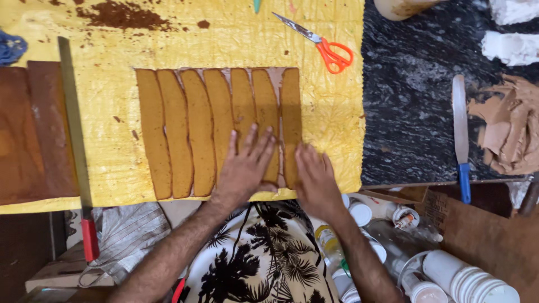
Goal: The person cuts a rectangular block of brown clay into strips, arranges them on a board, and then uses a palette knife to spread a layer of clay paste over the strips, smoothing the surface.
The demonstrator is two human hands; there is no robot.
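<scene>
On the yellow sheet [112, 157] covering the work surface — a row of seven long, curved strips of tan sponge cake [216, 132], laid side by side on a brownish paper backing.

Left hand [244, 165]: flat, fingers spread, palm down on the near ends of the fifth and sixth strips. It grips nothing.

Right hand [316, 178]: flat, fingers together and extended, resting at the near end of the last strip [291, 123], by its right edge. Also holding nothing.

Step in hand, as judged: pressing and nudging the right-hand strips into line, closing the gaps where the backing shows between them. The next move likely calls for light, even pressure with flat palms — sponge this thin looks apt to tear or crumble if pinched or dragged.

Other items:
- Long-bladed knife with red handle [78, 168], lying along the left of the sheet, handle past the near edge.
- Dark brown cake slab [33, 134], left of the knife.
- Orange-handled scissors [325, 47], at the far right of the sheet, apart from the strips.
- Brown crumbs [120, 14] scattered at the far left.
- Dark speckled stone counter [410, 101], to the right of the sheet.
- Palette knife with blue handle [461, 134], on the counter.
- Mound of brown cream [508, 132], beside the palette knife at the right edge.
- White-capped bottles and stacked white cups [449, 275], on a lower level at the near right.
</scene>
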